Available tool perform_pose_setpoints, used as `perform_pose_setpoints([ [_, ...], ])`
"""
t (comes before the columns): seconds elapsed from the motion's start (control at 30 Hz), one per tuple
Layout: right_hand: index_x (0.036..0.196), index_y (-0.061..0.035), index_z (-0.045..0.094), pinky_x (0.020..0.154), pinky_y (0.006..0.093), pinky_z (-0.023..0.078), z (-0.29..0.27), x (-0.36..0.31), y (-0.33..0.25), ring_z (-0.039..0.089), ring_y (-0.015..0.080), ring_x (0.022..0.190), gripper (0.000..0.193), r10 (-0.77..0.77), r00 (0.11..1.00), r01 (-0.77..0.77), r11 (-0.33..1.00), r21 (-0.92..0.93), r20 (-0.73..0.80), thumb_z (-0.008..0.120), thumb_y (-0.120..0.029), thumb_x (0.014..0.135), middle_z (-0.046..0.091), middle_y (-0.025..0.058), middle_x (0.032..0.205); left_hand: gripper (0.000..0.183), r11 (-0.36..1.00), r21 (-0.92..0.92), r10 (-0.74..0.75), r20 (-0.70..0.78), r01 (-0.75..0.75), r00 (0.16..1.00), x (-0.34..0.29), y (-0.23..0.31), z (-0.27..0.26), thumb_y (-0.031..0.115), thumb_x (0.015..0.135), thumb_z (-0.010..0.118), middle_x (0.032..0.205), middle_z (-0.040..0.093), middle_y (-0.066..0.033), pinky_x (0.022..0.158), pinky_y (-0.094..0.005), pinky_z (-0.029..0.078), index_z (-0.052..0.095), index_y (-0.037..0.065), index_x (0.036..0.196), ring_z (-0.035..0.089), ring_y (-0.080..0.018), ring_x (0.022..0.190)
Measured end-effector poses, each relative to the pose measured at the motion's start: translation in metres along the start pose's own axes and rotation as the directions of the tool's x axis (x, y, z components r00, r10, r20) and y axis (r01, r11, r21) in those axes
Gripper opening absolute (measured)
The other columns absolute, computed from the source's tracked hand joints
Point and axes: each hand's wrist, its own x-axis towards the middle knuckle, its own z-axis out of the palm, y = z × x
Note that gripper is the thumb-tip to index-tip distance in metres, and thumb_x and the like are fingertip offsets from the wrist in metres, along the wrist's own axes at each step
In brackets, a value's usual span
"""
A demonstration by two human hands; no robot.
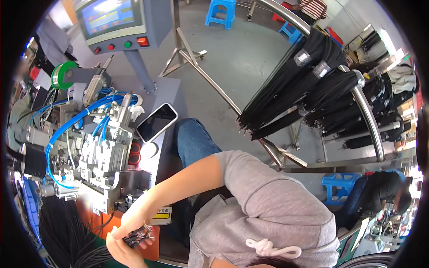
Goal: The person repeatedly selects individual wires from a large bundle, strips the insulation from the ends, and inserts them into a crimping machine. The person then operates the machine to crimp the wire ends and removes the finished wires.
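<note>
At the lower left, a bundle of thin black cables (130, 239) with stripped, coloured wire ends lies across my left hand (119, 251). The fingers of that hand are closed round it, and the tips show below the wire ends. My right hand (133, 219) reaches down over the same bundle, against the left hand, its fingers curled and partly hidden. What it pinches cannot be made out. More black cables (65, 228) fan out to the left of the hands. An orange board (152, 250) lies under them. Just beyond stands a metal bench machine (100, 154) with blue air hoses.
A phone (157, 123), red-handled scissors (134, 154) and a round white lid (149, 150) lie beside the machine. A control screen (109, 18) rises behind. Black cable bundles (286, 85) hang from a steel rack (368, 116) at right. Blue stools (220, 13) and another person (380, 196) are farther off.
</note>
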Motion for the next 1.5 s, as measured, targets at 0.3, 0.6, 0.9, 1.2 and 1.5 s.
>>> perform_pose_setpoints([
  [0.3,0.098,0.002,0.067,0.074,0.0259,0.05,-0.026,-0.038,0.032,0.063,0.0129,0.083,0.016,-0.51,0.614,0.276,0.854,-0.441,-0.603,0.066,-0.006,0.085,0.068,0.0081,0.091,0.04,0.978,-0.206,-0.034,-0.081,0.017,0.996,0.049,0.018,0.011,0.016,0.072,0.066,0.067,0.056,-0.0044,0.053,-0.033,0.042,0.063,0.006,0.111,0.056,-0.0198,0.058],
  [0.6,0.103,-0.0039,0.069,0.071,0.0305,0.048,-0.034,-0.027,0.049,0.061,0.0205,0.081,0.035,-0.729,0.636,0.378,0.58,-0.721,-0.254,0.075,0.001,0.069,0.068,0.0081,0.093,0.029,0.944,-0.31,-0.133,-0.044,0.113,0.99,0.037,0.04,0.032,0.013,0.073,0.065,0.067,0.053,-0.0042,0.049,-0.0296,0.039,0.064,0.0,0.1,0.053,-0.0171,0.055],
  [0.9,0.093,-0.0053,0.07,0.067,0.0305,0.046,-0.044,-0.009,0.038,0.061,0.0198,0.077,0.028,-0.8,0.597,0.386,0.225,-0.895,0.056,0.071,-0.009,0.066,0.066,0.0048,0.09,0.038,0.926,-0.345,-0.18,-0.051,0.151,0.982,0.036,0.037,0.035,0.008,0.073,0.062,0.08,0.063,-0.0068,0.058,-0.0272,0.051,0.061,-0.003,0.109,0.063,-0.0174,0.068],
  [1.2,0.085,-0.0042,0.069,0.06,0.0284,0.045,-0.042,-0.004,0.025,0.061,0.0168,0.07,0.025,-0.794,0.581,0.296,0.002,-0.955,0.178,0.069,-0.012,0.062,0.064,0.004,0.082,0.038,0.94,-0.314,-0.135,0.012,0.132,0.991,0.036,0.036,0.026,0.009,0.075,0.059,0.089,0.064,-0.0083,0.061,-0.0255,0.051,0.061,-0.005,0.11,0.063,-0.0148,0.069],
  [1.5,0.075,-0.0031,0.066,0.057,0.0279,0.045,-0.026,-0.035,0.046,0.061,0.0196,0.061,0.02,-0.807,0.412,0.205,0.535,-0.819,-0.424,0.081,0.001,0.062,0.064,0.007,0.069,0.023,0.958,-0.278,-0.015,-0.311,-0.076,0.95,0.052,0.035,0.011,0.014,0.078,0.069,0.097,0.064,-0.0062,0.052,-0.0231,0.043,0.067,0.005,0.1,0.06,-0.0097,0.068],
])
